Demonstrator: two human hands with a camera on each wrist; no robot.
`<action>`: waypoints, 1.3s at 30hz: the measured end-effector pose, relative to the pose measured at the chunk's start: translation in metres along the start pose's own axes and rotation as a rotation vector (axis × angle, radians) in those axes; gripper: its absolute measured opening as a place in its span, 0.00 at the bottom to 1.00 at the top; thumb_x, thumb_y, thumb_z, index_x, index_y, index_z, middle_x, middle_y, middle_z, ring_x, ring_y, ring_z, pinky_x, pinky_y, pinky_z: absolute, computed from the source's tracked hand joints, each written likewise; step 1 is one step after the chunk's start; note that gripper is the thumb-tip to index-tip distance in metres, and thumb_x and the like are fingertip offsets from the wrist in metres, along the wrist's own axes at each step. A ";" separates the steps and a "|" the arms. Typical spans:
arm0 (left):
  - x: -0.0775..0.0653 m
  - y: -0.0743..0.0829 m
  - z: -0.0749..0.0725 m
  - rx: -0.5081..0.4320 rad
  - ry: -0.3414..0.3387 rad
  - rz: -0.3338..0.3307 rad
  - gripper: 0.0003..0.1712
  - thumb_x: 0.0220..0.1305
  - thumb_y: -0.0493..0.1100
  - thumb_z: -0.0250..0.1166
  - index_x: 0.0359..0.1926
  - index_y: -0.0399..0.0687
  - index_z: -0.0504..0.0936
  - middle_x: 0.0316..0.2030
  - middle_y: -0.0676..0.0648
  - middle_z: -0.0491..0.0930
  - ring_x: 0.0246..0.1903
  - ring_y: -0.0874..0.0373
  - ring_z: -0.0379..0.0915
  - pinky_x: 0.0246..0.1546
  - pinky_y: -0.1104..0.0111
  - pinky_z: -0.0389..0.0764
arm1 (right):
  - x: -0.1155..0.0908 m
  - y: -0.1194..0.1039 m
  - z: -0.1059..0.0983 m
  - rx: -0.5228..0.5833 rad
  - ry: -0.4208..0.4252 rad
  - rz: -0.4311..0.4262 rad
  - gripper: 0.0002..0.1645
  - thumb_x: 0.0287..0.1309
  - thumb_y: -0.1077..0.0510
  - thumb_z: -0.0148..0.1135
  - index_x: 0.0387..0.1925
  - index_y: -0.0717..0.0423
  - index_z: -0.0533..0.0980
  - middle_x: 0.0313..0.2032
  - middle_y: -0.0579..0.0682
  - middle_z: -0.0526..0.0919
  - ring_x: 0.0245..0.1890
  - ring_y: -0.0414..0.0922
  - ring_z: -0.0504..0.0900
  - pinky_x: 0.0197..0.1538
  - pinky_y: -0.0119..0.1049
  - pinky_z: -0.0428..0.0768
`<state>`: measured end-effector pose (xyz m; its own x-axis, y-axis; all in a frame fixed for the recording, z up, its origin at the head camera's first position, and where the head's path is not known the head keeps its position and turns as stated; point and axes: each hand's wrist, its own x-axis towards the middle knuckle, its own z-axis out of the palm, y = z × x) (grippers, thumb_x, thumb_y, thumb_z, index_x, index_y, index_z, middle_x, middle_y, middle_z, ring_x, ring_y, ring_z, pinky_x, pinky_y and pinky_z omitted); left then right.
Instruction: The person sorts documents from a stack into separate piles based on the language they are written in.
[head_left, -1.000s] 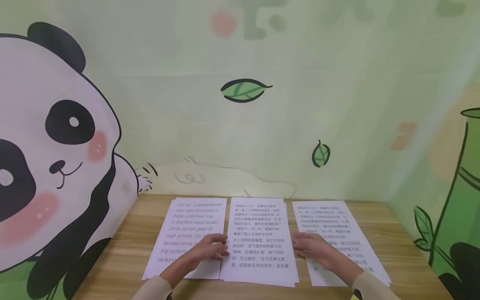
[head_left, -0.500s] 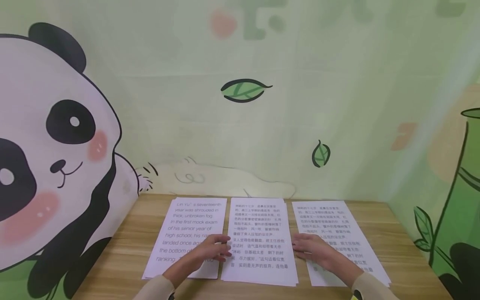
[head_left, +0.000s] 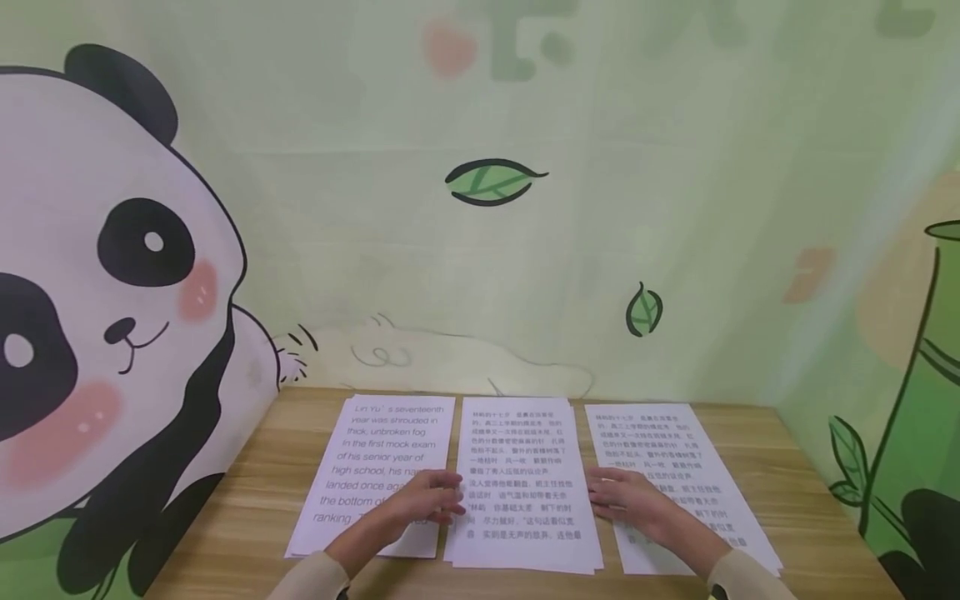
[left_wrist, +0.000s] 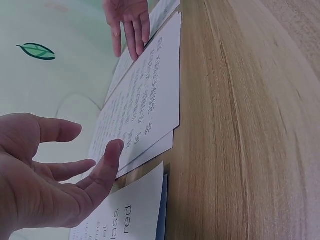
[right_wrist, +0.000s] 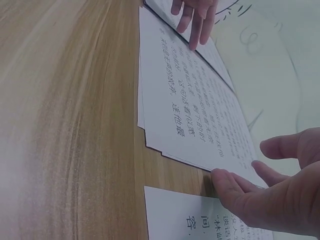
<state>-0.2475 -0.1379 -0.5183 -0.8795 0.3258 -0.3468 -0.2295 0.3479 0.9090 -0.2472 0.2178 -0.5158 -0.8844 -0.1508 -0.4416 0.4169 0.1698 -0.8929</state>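
Note:
Three stacks of printed paper lie side by side on a wooden table. My left hand [head_left: 423, 504] hovers over the right edge of the English-text stack [head_left: 375, 450], fingertips at the left edge of the middle stack [head_left: 521, 467]. In the left wrist view that hand's fingers are loosely bent and hold nothing. My right hand [head_left: 630, 502] is over the left part of the right stack [head_left: 648, 425], its fingertips at the middle stack's right edge. The right wrist view shows a fingertip touching or very near that edge. Sheets in the middle stack [right_wrist: 185, 100] overlap unevenly.
The wooden table [head_left: 240, 483] ends at a green backdrop [head_left: 360, 250] printed with a panda [head_left: 180, 350] and leaves. Narrow strips of table separate the stacks. In front of the papers, bare wood [left_wrist: 240, 125] runs to the near side.
My left hand has shifted slightly right toward the middle stack, whose left edge has moved a little right. The right hand has hardly moved. The view has shifted slightly.

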 end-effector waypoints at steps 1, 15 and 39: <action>0.000 0.000 0.000 -0.001 -0.002 -0.006 0.32 0.68 0.39 0.61 0.68 0.26 0.68 0.57 0.32 0.79 0.50 0.44 0.85 0.49 0.58 0.87 | 0.000 0.000 0.000 -0.001 -0.002 0.001 0.30 0.71 0.64 0.55 0.70 0.73 0.63 0.63 0.70 0.76 0.64 0.61 0.78 0.65 0.50 0.79; 0.000 -0.002 0.000 -0.022 -0.010 -0.005 0.32 0.70 0.39 0.60 0.69 0.25 0.66 0.58 0.31 0.77 0.50 0.45 0.83 0.50 0.56 0.87 | -0.001 -0.002 0.005 0.031 0.026 -0.028 0.32 0.69 0.62 0.58 0.70 0.70 0.65 0.63 0.67 0.78 0.57 0.53 0.83 0.63 0.50 0.81; 0.000 -0.002 0.008 0.016 0.112 -0.066 0.34 0.63 0.37 0.63 0.69 0.29 0.68 0.61 0.30 0.73 0.42 0.52 0.82 0.44 0.61 0.87 | 0.004 0.010 0.023 0.104 -0.038 0.055 0.35 0.69 0.62 0.58 0.72 0.71 0.60 0.49 0.63 0.86 0.44 0.51 0.88 0.52 0.50 0.87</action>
<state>-0.2437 -0.1313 -0.5219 -0.9041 0.2019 -0.3766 -0.2822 0.3798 0.8810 -0.2418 0.1965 -0.5288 -0.8519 -0.1811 -0.4914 0.4859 0.0771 -0.8706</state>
